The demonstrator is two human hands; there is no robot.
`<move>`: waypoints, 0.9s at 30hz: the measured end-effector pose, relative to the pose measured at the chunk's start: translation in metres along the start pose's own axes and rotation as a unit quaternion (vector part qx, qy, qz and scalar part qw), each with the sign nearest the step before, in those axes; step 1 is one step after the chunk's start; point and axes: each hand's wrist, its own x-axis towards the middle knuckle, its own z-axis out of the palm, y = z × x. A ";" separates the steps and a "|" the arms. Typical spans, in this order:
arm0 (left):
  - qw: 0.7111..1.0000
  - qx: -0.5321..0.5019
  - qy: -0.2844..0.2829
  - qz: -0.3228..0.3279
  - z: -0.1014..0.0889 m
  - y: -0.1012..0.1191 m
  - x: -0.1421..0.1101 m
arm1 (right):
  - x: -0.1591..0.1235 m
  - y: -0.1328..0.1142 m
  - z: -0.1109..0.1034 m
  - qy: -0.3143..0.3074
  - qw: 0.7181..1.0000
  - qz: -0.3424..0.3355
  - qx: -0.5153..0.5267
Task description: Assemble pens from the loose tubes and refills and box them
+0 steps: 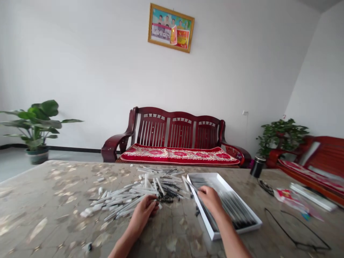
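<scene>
My right hand [211, 200] is over the left side of a shallow white box [210, 229], its fingers closed on a slim pen [191, 185] that points up and left across the rim. Rows of similar pens with dark ends [236, 211] lie side by side inside the box. My left hand [145, 211] rests low at the near edge of a loose pile of whitish pen barrels [123, 197]. Its fingers are bent together beside small black pen parts [168, 196]; what they hold, if anything, is too small to make out.
The table [67, 200] has a patterned cover. On its right are eyeglasses [298, 243], a plastic packet [290, 199], a long white box [313, 196], a coiled black cable [266, 187] and a black canister [258, 167]. A wooden sofa [180, 132] stands behind.
</scene>
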 end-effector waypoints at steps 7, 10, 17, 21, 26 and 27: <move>0.997 0.049 0.021 0.060 0.003 0.002 -0.004 | -0.033 0.050 -0.033 0.033 0.960 0.021 -0.277; 0.987 0.088 0.056 0.121 0.000 0.005 -0.006 | -0.042 0.064 -0.031 0.034 0.954 0.016 -0.297; 0.931 0.166 0.254 0.202 -0.024 0.027 -0.004 | -0.036 0.062 -0.017 0.025 0.981 -0.070 -0.180; 0.836 0.350 0.409 0.108 -0.050 0.044 -0.005 | -0.042 0.024 0.020 -0.061 0.981 -0.166 -0.086; 0.789 0.424 0.445 0.002 -0.092 0.058 -0.010 | -0.057 -0.017 0.064 -0.129 0.964 -0.231 -0.024; 0.785 0.443 0.433 -0.012 -0.101 0.060 -0.012 | -0.057 -0.020 0.070 -0.131 0.963 -0.236 -0.019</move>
